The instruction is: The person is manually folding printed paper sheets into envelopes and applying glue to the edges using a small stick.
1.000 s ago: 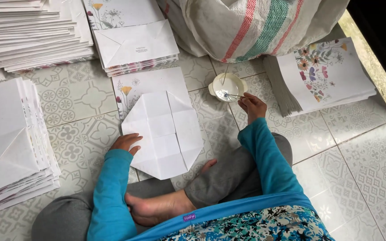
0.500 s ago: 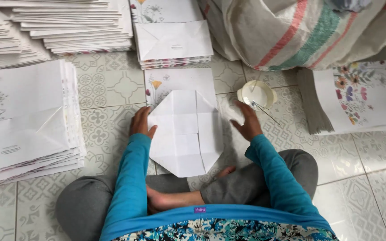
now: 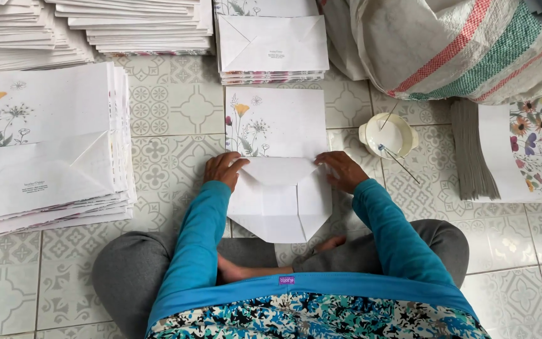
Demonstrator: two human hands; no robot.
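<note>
Both hands have come in onto the paper since half a second ago: the right hand point(image 3: 344, 171) has left the dish area and the top flap is now folded down. Fingers of the left hand point(image 3: 223, 169) are together, bent, pressing flat on the left corner of that flap; right-hand fingers do the same on the right corner, pinning rather than gripping anything. What they're working is a white folded paper bag with a flower print point(image 3: 280, 164), lying flat on the patterned floor tiles point(image 3: 170, 125) right in front of the crossed legs, with its pointed bottom flaps toward the person. Just right of the right hand sits a small round white dish point(image 3: 387, 134) with a thin stick point(image 3: 398, 162) resting in it. Further out: a stack of finished white bags point(image 3: 272, 49) ahead, a bigger pile of bags point(image 3: 45, 150) on the left, flowered sheets point(image 3: 522, 147) on the right, and a striped woven sack point(image 3: 465, 44) top right.
</note>
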